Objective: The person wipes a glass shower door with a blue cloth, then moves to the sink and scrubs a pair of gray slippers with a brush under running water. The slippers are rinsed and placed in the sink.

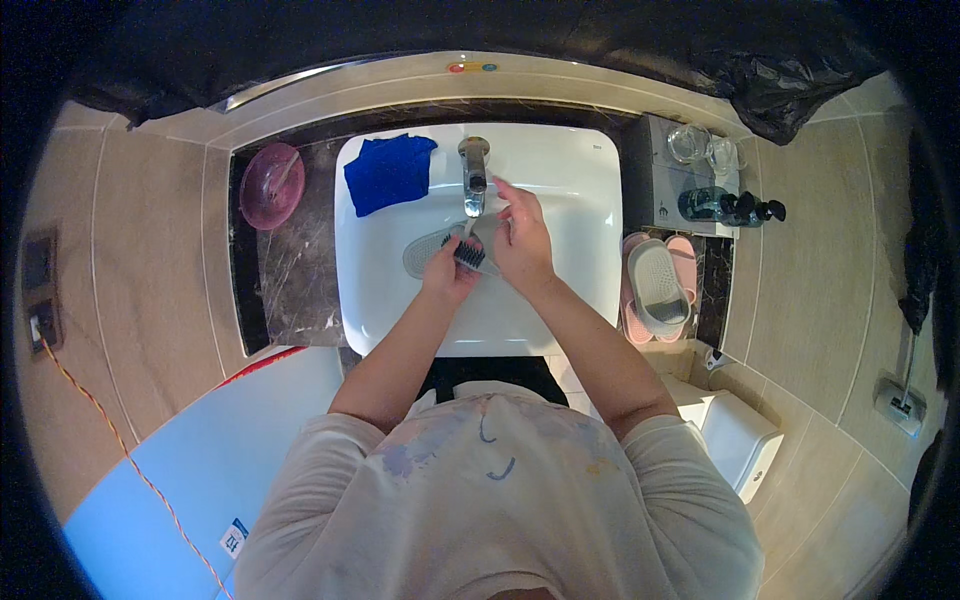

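Note:
Over the white sink basin (585, 300), my left hand (448, 276) holds a scrubbing brush (470, 255), its dark bristles turned up beneath the chrome faucet (475, 176). Water appears to run from the spout onto the brush. My right hand (525, 240) is raised just right of the faucet, fingers bent, with nothing visible in it. A grey slipper (426, 253) lies in the basin behind and left of my left hand. Another grey shape shows between the hands, partly hidden by them. On the basin's back left corner rests a folded blue cloth (390, 174).
A pink bowl (264, 196) sits on the dark marble counter (300, 262) at left. To the right are pink slippers (682, 262) with a grey slipper (656, 281) on top. Pump bottles (703, 204) and glass cups (688, 143) stand on a grey box (670, 184).

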`<state>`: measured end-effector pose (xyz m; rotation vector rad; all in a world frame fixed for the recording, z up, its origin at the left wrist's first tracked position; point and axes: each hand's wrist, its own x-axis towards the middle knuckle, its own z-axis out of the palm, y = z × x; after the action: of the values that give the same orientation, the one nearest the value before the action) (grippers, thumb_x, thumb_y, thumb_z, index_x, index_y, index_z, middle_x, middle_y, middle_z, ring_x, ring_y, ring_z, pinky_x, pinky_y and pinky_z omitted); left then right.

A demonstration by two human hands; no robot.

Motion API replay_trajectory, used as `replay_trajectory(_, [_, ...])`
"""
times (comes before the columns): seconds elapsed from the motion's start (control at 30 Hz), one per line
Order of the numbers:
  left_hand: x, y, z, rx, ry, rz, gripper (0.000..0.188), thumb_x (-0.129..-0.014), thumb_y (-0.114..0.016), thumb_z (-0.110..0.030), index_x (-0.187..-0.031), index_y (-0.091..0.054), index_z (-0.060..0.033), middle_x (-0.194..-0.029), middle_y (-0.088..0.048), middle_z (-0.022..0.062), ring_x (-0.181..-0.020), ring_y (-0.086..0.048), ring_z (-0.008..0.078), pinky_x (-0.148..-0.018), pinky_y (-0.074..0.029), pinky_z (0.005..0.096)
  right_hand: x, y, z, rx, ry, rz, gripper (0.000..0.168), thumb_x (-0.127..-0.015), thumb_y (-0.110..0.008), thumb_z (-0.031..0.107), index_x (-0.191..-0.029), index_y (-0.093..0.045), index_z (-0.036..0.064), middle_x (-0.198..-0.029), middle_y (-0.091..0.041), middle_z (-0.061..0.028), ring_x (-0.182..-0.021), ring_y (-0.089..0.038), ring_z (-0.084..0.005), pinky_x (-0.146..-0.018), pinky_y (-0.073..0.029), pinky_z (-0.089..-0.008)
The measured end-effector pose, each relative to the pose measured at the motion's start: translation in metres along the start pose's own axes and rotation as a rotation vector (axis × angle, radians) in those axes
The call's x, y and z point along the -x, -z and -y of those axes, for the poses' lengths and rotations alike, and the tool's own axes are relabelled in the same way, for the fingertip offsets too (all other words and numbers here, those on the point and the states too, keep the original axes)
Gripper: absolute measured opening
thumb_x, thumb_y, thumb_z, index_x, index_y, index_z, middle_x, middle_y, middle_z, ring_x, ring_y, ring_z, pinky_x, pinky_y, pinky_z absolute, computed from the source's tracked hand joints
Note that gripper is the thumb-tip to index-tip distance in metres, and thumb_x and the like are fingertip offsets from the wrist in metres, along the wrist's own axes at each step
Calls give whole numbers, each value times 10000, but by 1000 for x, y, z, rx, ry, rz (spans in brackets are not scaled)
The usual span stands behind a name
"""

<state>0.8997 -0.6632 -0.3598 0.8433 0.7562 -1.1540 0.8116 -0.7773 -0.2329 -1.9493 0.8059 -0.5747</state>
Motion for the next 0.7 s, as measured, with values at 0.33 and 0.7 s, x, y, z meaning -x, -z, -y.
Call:
replay_trajectory(0.33, [15, 15, -3, -15, 102, 9, 239, -1012, -423, -263, -1161, -496, -90, -1084, -568, 137, -993, -575, 290, -890, -467, 530, 17, -1, -16, 290, 136, 114, 518, -772, -574, 35, -1264, -591, 197, -1006, -638, -154, -923, -609, -339, -825, -498, -427])
replay_trajectory(0.7, [66, -2, -16, -186, 200, 119, 448, -984, -402, -454, -1254, -488, -107, -1150, -568, 133, -1069, -550, 331, -988, -377, 584, 84, 16, -21, 297, -224, 547, 441, -906, -564, 275, -1310, -503, 109, -979, -649, -166, -794, -632, -363, -734, -516, -442])
